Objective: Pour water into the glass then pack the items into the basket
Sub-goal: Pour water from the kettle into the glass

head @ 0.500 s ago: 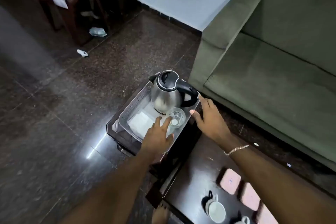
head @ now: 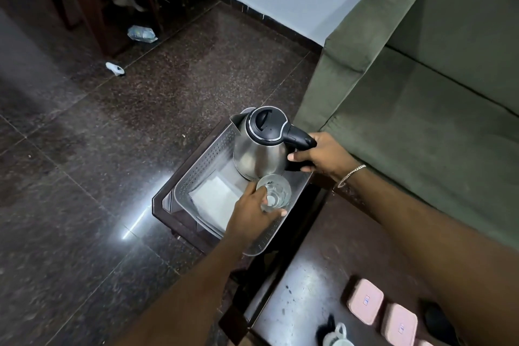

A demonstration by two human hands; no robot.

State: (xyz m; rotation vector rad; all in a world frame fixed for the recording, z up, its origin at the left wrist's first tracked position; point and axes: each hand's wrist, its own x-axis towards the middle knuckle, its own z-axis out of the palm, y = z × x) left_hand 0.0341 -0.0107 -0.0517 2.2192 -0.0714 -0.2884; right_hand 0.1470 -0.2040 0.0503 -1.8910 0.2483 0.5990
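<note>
A clear perforated plastic basket (head: 202,167) sits on a small dark stool. Inside it stands a steel electric kettle (head: 259,152) with a black lid and handle, upright at the far end. My right hand (head: 323,156) is wrapped around the kettle's handle. A clear drinking glass (head: 276,192) stands in the basket just in front of the kettle, and my left hand (head: 250,211) grips its side. A folded white cloth (head: 214,195) lies on the basket floor to the left of the glass.
A green sofa (head: 421,87) runs along the right. A dark table (head: 309,289) in front of me holds pink lidded boxes (head: 365,300) and a white cup (head: 338,338). Litter (head: 141,34) lies on the dark tiled floor near a wooden chair at the far left.
My right hand moved from beside the basket rim onto the kettle's handle and closed on it. My left hand closed around the glass.
</note>
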